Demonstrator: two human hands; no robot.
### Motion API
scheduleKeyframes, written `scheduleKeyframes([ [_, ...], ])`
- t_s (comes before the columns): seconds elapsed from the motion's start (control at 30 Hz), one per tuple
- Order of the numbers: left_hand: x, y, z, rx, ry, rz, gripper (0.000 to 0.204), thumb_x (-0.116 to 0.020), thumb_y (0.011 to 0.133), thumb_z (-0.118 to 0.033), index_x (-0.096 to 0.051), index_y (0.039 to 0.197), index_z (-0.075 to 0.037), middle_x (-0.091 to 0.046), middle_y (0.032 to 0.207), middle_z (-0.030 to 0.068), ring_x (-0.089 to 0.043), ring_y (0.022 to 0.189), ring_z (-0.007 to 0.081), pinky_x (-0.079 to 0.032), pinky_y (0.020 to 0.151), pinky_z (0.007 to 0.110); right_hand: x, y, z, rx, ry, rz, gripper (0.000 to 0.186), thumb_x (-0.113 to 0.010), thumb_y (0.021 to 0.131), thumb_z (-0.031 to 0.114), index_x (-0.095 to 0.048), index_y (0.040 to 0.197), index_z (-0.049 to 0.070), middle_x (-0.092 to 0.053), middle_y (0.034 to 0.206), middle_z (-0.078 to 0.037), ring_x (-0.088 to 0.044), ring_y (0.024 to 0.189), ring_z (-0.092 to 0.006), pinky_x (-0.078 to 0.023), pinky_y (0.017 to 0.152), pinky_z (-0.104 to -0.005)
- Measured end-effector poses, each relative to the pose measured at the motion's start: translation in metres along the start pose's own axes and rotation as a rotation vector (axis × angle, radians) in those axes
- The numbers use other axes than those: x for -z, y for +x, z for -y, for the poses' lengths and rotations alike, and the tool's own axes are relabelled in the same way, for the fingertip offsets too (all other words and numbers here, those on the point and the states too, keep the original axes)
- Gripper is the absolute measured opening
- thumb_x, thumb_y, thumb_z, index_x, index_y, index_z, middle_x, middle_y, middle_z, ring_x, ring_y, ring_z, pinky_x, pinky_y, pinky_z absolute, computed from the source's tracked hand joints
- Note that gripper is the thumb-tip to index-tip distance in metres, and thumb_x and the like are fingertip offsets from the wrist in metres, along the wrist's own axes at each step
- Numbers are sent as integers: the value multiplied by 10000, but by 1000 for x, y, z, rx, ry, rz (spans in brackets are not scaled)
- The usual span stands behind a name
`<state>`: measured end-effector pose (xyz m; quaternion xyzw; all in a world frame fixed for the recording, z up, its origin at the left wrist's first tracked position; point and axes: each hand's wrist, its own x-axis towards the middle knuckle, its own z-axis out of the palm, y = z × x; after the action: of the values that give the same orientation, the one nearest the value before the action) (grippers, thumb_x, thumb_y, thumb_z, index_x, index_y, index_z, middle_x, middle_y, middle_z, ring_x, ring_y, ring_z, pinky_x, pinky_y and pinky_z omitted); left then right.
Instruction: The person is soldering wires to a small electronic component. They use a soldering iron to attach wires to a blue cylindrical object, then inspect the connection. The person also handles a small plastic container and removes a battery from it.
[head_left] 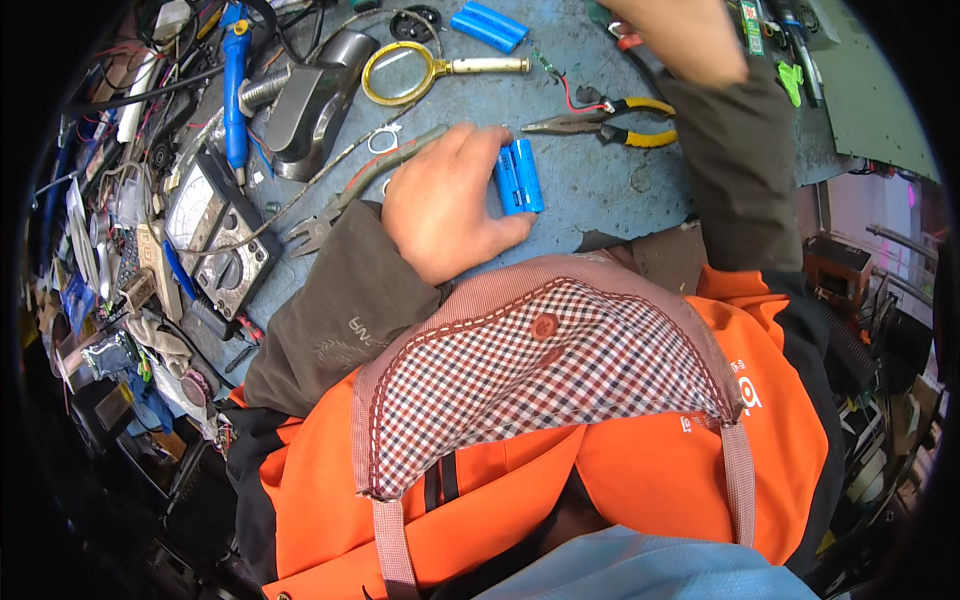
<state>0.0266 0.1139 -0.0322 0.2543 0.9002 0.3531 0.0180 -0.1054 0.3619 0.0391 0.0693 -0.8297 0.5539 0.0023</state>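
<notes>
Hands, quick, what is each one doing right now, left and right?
Left hand: closed around a pair of blue cylindrical battery cells on the blue bench top.
Right hand: reaching to the far edge; grip cannot be told.

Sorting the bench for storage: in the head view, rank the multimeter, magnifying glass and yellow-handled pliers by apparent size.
1. Multimeter, largest.
2. Magnifying glass and yellow-handled pliers: similar length, too close to rank; fisheye bending adds doubt.

Single head-worn fisheye view, looking steeply down from above the person's chest, close over the blue counter [600,190], edges bending toward the rim
</notes>
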Motion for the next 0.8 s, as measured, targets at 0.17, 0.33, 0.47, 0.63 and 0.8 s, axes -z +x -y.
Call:
scheduleKeyframes([
  [0.17, 4, 1, -4, 15, -20, 24, 682, -898, 720, -280, -653, 1297, -13, -673, 1083, 176, -709, 973, 380, -586, 831, 470, -11, -93, 13, -158, 206, 331, 191, -776, 979, 128, -782, 1150, 42, -733, 874, 12, -656, 755, -61, -500, 625, -222],
  [0.33, 9, 7, -4, -2, -13, 56, 680, -896, 718, -292, -657, 1290, -13, -686, 1099, 186, -717, 998, 406, -595, 846, 481, -40, -120, -29, -317, 438, 368, 186, -767, 991, 108, -764, 1148, 10, -732, 899, -6, -653, 751, -69, -536, 651, -235],
  [0.47, 7, 7, 1, -30, -16, 46, 718, -933, 713, -286, -658, 1321, -23, -669, 1022, 161, -695, 899, 333, -577, 780, 430, -47, -121, -35, -315, 418, 368, 174, -760, 993, 97, -757, 1145, 11, -719, 894, 1, -650, 761, -69, -529, 661, -233],
  [0.63, 7, 7, 2, -34, -25, 49, 713, -927, 716, -296, -659, 1320, -27, -664, 1016, 156, -692, 891, 332, -577, 776, 437, -50, -123, -35, -304, 371, 408, 158, -754, 986, 61, -744, 1131, 0, -708, 891, 5, -643, 788, -55, -522, 669, -234],
  [0.8, 7, 7, 1, -33, -9, 56, 711, -925, 718, -295, -657, 1319, -26, -669, 1029, 160, -694, 896, 333, -577, 778, 437, -55, -127, -39, -279, 397, 371, 166, -747, 966, 14, -736, 1128, -17, -713, 903, -7, -651, 811, -54, -543, 702, -242],
])
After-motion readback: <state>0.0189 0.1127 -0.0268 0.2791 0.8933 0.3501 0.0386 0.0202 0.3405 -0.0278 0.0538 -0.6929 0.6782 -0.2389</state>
